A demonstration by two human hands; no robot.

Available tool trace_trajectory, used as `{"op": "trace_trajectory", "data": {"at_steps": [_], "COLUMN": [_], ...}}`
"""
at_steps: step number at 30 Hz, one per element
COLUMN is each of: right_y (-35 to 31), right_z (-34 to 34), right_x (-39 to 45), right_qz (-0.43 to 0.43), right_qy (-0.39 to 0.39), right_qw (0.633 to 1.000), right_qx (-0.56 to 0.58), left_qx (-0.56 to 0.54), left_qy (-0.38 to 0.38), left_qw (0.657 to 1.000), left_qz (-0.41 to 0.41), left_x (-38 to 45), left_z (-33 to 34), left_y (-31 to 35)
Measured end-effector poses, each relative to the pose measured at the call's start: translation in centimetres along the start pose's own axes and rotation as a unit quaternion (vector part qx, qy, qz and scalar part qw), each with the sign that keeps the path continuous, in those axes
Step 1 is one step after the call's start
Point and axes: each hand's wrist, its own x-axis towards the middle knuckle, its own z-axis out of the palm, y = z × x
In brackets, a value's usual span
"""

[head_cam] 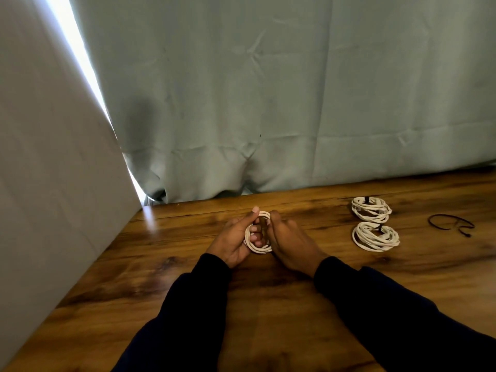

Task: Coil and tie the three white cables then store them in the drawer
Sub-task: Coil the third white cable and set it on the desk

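A coiled white cable stands upright between both hands above the wooden table. My left hand grips the coil with its fingers through the loop and the thumb on top. My right hand holds the coil's right side, its fingertips hidden behind the cable. Two other white cable coils lie flat on the table at the right, one farther back and one nearer, each bound with a dark tie. No drawer is in view.
A loose black tie lies on the table to the right of the two coils. A grey-green curtain hangs behind the table's far edge. A pale wall or panel borders the table on the left.
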Motion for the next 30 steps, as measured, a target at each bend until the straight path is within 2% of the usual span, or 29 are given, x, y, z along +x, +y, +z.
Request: {"op": "trace_trajectory", "data": {"at_steps": [5, 10, 13, 17, 21, 30], "right_y": [-0.4, -0.5, -0.3, -0.5, -0.6, -0.2], "right_z": [-0.3, -0.3, -0.3, -0.7, -0.8, -0.8], "right_x": [0.1, -0.2, -0.2, -0.4, -0.3, -0.5], "right_qz": [0.006, 0.005, 0.034, 0.084, 0.088, 0.084], "right_qy": [-0.029, -0.044, -0.035, -0.029, 0.005, 0.037], "right_qw": [0.999, 0.997, 0.991, 0.979, 0.977, 0.976], "right_qx": [0.016, 0.063, 0.125, 0.182, 0.195, 0.196], "left_qx": [0.019, -0.033, -0.047, -0.057, -0.047, -0.049], "left_qy": [-0.004, -0.025, -0.041, -0.014, 0.001, -0.037], "left_qw": [1.0, 0.998, 0.997, 0.998, 0.999, 0.998], "left_qz": [0.001, -0.044, -0.042, -0.021, 0.021, 0.028], "left_x": [0.2, 0.1, 0.0, -0.2, -0.2, -0.4], "left_z": [0.1, 0.4, 0.7, 0.9, 0.7, 1.1], "left_y": [-0.1, 0.3, 0.3, -0.4, -0.8, -0.5]}}
